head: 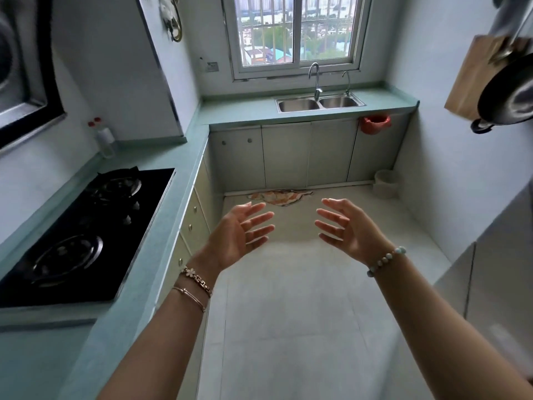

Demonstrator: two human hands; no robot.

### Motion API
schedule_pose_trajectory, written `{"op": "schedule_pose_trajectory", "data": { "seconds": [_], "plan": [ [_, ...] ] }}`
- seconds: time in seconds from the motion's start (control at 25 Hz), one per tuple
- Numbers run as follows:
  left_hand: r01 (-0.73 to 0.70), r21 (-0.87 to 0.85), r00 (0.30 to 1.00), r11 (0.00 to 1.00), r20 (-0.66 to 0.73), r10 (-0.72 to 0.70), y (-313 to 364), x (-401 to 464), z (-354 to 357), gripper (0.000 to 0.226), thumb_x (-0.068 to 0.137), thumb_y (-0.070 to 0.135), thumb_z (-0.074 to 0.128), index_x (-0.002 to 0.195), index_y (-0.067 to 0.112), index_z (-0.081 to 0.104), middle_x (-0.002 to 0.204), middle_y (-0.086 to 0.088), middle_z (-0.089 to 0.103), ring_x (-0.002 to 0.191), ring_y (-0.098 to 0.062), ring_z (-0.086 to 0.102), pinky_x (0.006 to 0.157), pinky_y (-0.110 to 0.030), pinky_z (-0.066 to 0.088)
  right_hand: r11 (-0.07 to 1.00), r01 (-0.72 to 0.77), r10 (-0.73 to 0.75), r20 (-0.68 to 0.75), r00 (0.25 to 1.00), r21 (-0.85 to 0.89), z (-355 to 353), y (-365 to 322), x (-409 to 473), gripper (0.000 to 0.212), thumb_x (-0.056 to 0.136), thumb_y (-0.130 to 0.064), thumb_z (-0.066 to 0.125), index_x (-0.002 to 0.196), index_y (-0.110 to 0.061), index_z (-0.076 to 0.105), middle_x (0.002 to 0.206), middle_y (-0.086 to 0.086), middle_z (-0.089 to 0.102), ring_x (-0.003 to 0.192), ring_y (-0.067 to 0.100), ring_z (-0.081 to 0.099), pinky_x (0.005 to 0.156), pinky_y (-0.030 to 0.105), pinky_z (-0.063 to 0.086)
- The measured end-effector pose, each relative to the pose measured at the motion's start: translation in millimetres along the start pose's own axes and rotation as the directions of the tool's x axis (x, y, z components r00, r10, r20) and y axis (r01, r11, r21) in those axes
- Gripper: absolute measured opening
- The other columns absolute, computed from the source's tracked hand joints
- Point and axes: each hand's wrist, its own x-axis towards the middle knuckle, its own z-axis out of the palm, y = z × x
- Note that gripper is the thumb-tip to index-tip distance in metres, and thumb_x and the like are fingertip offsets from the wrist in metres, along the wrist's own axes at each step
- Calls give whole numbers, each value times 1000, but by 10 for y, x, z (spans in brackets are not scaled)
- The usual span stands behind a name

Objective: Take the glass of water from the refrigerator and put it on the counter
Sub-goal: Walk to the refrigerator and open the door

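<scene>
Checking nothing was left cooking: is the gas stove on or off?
Off, as far as can be seen: neither burner of the gas stove shows a flame, and nothing stands on it. The knobs' setting cannot be read.

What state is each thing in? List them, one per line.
Left hand: open, empty.
Right hand: open, empty.
Stove: no flame, nothing on it.
Sink: both basins empty.
Tap: no water running.
Window: shut, barred.
Cabinets: doors shut.
Pan: hanging on wall.
</scene>
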Motion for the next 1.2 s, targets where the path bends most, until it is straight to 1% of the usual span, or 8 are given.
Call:
{"op": "schedule_pose_trajectory", "data": {
  "seconds": [0.12, 0.28, 0.36, 0.56, 0.76, 0.96, 1.08, 1.2],
  "plan": [
    [0, 15, 1000, 1000, 24, 0, 300, 662, -6, 32, 94, 38, 49, 113, 22, 69, 118, -4, 73, 106, -27, 68, 103, -43, 44, 1000, 7, -7, -10, 1000, 13, 23, -231, 562, 32, 92, -32, 59, 121, -21, 67, 124, 6, 67, 112, 27, 64, 99, 44, 49],
    [33, 13, 998, 999, 58, -34, 543, 1452, -45, 34, 94, 39, 50, 118, 22, 67, 123, -5, 71, 106, -27, 68, 103, -43, 44, 999, 10, -8, -43, 999, 34, 12, -489, 1184, 27, 92, -31, 59, 115, -21, 68, 123, 6, 67, 113, 28, 63, 99, 44, 48],
    [55, 19, 995, 998, 87, -57, 694, 1954, -37, 33, 93, 39, 51, 116, 22, 68, 122, -4, 71, 105, -26, 68, 104, -42, 44, 999, 23, -19, -79, 997, 48, -43, -644, 1551, 26, 92, -31, 59, 115, -21, 68, 124, 7, 67, 113, 29, 62, 99, 44, 48],
    [77, 76, 978, 994, 187, -90, 1272, 3331, 36, 33, 93, 37, 53, 119, 22, 67, 122, -4, 71, 104, -25, 69, 102, -41, 46, 989, 121, -103, -195, 975, 83, -165, -1167, 2567, 23, 92, -33, 59, 110, -23, 68, 124, 6, 66, 115, 29, 61, 106, 47, 44],
    [103, 109, 941, 989, 311, -132, 1821, 4612, 188, 35, 92, 35, 55, 120, 19, 67, 125, -9, 70, 105, -28, 68, 97, -40, 48, 961, 226, -165, -324, 932, 161, -181, -1702, 3457, 22, 93, -36, 54, 105, -24, 69, 117, 5, 68, 105, 27, 64, 105, 48, 42],
    [161, 206, 860, 965, 450, -239, 1952, 5681, 744, 36, 91, 36, 56, 121, 19, 67, 128, -10, 68, 111, -31, 64, 104, -44, 43, 939, 281, -164, -460, 873, 198, -519, -2031, 3956, 21, 91, -37, 57, 102, -26, 71, 113, 3, 69, 104, 26, 65, 94, 42, 47],
    [197, 264, 800, 944, 514, -311, 1866, 6260, 1266, 35, 90, 35, 56, 118, 19, 69, 128, -10, 68, 110, -30, 65, 107, -45, 40, 914, 350, -183, -561, 807, 205, -895, -2266, 4186, 19, 90, -36, 59, 101, -26, 70, 109, 2, 71, 99, 25, 66, 91, 42, 47],
    [204, 319, 732, 925, 578, -361, 1776, 6807, 1878, 34, 90, 36, 56, 116, 20, 70, 128, -9, 68, 113, -31, 63, 109, -45, 40, 892, 410, -206, -637, 743, 190, -1354, -2568, 4373, 17, 92, -33, 56, 99, -25, 69, 102, 1, 71, 94, 23, 65, 89, 40, 45]
  ]
}}
